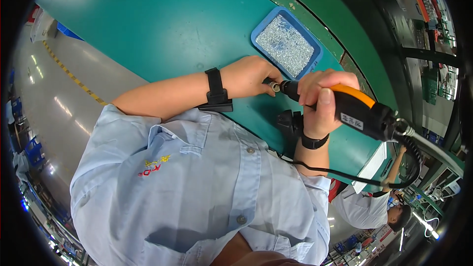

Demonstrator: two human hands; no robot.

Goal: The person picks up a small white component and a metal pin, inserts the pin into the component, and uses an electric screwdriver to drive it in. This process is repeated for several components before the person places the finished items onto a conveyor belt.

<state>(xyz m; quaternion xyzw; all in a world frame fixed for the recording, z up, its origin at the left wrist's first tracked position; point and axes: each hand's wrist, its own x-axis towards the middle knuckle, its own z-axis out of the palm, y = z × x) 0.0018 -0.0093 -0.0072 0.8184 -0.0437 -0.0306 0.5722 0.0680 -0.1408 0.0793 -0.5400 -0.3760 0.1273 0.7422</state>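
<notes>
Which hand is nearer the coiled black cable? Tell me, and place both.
Right. The right hand grips the power tool, whose rear end is beside the coiled black cable; the left hand is farther off, at the tool's front tip, holding a small metal part.

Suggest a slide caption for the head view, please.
Right hand grips a corded power tool, left hand holds a small metal part by its tip, near a blue tray.

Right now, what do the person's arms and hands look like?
Both the left hand and the right hand are bare, with no gloves. The shirt has short, light-blue sleeves. Round the left wrist is a black strap with a flat dark box; the right wrist has a black band with a chunky black piece beside it.
</notes>
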